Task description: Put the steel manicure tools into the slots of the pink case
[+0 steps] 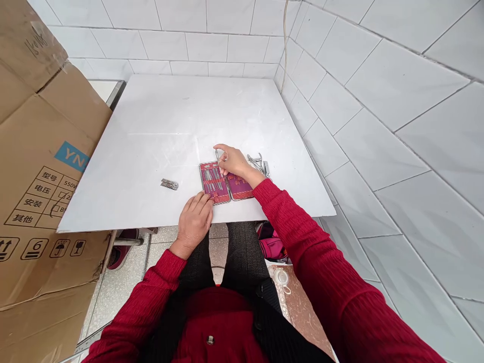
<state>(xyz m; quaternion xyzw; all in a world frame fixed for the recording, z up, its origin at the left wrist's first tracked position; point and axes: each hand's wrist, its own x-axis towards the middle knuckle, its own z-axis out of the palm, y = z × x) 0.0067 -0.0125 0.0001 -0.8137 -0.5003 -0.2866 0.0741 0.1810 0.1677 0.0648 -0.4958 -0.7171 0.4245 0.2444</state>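
A manicure set case (228, 200) with a red and purple lining lies unfolded near the table's front edge. Slim metal tools (212, 179) sit in its left half. My right hand (234, 161) is above the case, closed on a small silver manicure tool (217, 155) whose exact kind I cannot make out; its index finger is stretched out. At the case's near left corner, my left hand (195, 217) rests with its fingers laid out flat, touching the edge. My right hand and wrist cover part of the case's right half.
On the white table (159, 111), a folded metal clipper (169, 184) lies to the left. Silver nippers (256, 161) and a nail clipper (266, 169) lie right of the case. A large cardboard box (34, 131) stands at left; a tiled wall (378, 101) borders the right.
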